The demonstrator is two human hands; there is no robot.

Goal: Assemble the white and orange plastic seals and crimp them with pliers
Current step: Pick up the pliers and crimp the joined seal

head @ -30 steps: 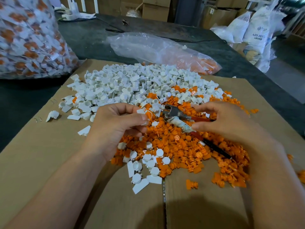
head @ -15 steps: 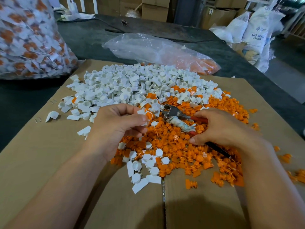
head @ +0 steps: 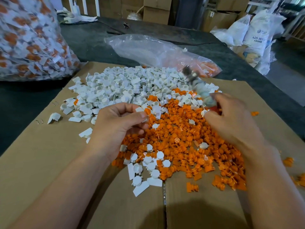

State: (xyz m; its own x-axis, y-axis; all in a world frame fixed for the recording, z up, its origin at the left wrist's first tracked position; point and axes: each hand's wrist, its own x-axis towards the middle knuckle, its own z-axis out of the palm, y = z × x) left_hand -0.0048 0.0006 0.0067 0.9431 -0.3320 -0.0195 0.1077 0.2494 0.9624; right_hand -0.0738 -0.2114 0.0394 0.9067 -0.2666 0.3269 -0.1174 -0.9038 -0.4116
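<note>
Over the cardboard [head: 49, 162], your left hand [head: 118, 128] pinches a seal [head: 147, 111] at its fingertips. Your right hand [head: 231, 121] grips the pliers [head: 197, 86], blurred, well apart from it. Misalign the halves and the crimp may crack or eject the seal.

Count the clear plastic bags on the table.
2. A full bag of assembled seals far left; a flatter bag with orange pieces behind the white pile. Others may be hidden.
</note>
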